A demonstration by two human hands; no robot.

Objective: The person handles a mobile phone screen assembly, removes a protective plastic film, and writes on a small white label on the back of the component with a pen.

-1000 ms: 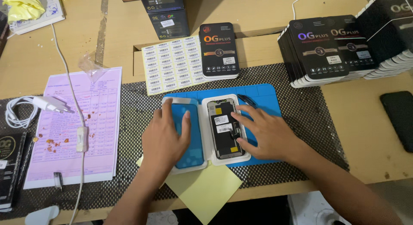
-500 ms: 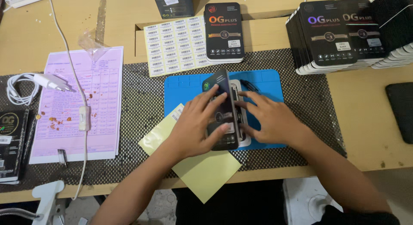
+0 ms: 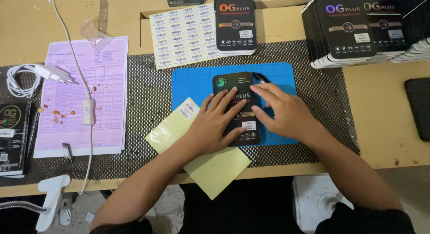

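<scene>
A flat black box (image 3: 233, 84) with printed lettering lies closed on the blue work mat (image 3: 192, 82). My left hand (image 3: 217, 122) presses flat on its lower left part, fingers spread. Beside it, my right hand (image 3: 282, 111) rests on the box's right edge with fingertips on the lid. A dark pen-like tool (image 3: 260, 77) pokes out just above my right hand. A yellow sheet (image 3: 215, 169) with a small barcode sticker (image 3: 189, 109) lies under my left wrist.
A sheet of barcode labels (image 3: 179, 35) and another black box (image 3: 235, 21) sit behind the mat. Stacks of black boxes (image 3: 354, 30) stand at the back right. A pink form (image 3: 80, 95), white charger (image 3: 49, 73) and cable lie at the left, a dark phone (image 3: 419, 108) at the far right.
The white tray halves that lay open a second ago were folded together, and the black box is now closed flat on the mat under both my hands.
</scene>
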